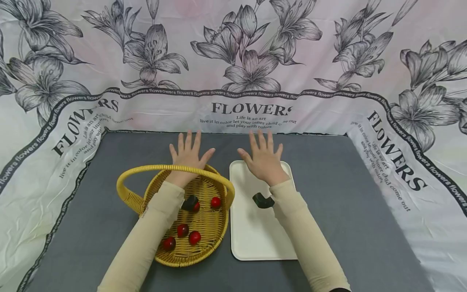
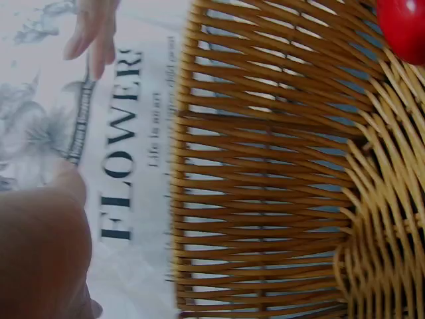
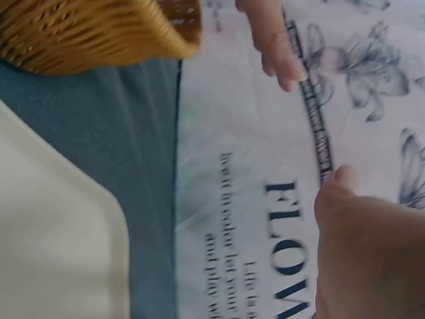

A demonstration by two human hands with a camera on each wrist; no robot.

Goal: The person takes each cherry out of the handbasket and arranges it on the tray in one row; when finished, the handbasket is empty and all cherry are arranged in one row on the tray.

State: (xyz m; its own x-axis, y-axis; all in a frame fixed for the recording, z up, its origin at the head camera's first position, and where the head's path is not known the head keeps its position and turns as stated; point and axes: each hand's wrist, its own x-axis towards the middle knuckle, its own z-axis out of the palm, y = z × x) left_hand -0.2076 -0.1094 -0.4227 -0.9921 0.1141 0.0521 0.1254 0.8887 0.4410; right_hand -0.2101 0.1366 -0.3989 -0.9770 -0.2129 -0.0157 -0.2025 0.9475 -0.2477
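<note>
My left hand (image 1: 186,162) is held over the far part of a yellow wicker basket (image 1: 208,225), fingers spread and straight, nothing in it. Inside the basket lie several small, round, shiny red fruits (image 1: 195,237); one is partly hidden by a dark object (image 1: 189,202) at the left wrist. The right hand (image 1: 265,162) hovers with spread fingers over the far end of a white rectangular tray (image 1: 255,239) and holds nothing. Another dark object (image 1: 263,200) sits at the right wrist. In the left wrist view, a red fruit (image 2: 405,26) shows beyond the woven basket wall (image 2: 259,199).
Basket and tray stand side by side on a grey tabletop (image 1: 365,227). The basket's arched handle (image 1: 164,167) rises across its far side, near the left wrist. White cloth (image 1: 248,113) printed with flowers and lettering borders the back and both sides.
</note>
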